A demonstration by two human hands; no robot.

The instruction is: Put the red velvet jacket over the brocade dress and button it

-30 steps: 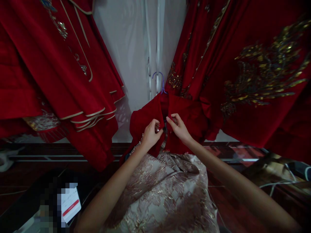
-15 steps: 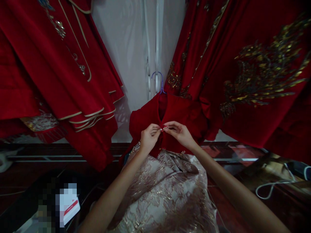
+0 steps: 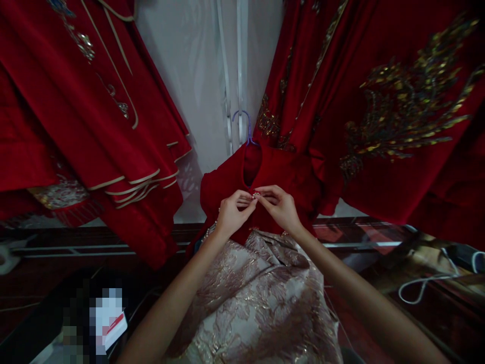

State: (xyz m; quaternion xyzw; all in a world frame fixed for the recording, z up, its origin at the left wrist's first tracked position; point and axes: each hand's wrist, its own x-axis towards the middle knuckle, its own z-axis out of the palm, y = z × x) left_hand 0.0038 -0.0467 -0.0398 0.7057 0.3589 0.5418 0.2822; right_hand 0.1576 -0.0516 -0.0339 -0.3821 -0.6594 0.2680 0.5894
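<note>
A small red velvet garment (image 3: pixel 282 174) hangs on a purple hanger (image 3: pixel 243 126) in front of me, with a pale pink and gold brocade skirt (image 3: pixel 257 298) below it. My left hand (image 3: pixel 232 212) and my right hand (image 3: pixel 278 205) meet at the garment's front opening, just under the neckline. Both hands are closed in a pinch on the two red edges, fingertips touching. What sits between the fingertips is too small to make out.
Large red robes with gold embroidery hang at the left (image 3: pixel 76 116) and right (image 3: pixel 386 111). A white wall panel (image 3: pixel 204 81) shows between them. A dark reddish floor (image 3: pixel 364 237) lies below, with a white cable (image 3: pixel 420 288) at the right.
My hands have drawn the garment's two front edges together and closed the opening. They came closer to each other and now pinch at one spot below the neckline.
</note>
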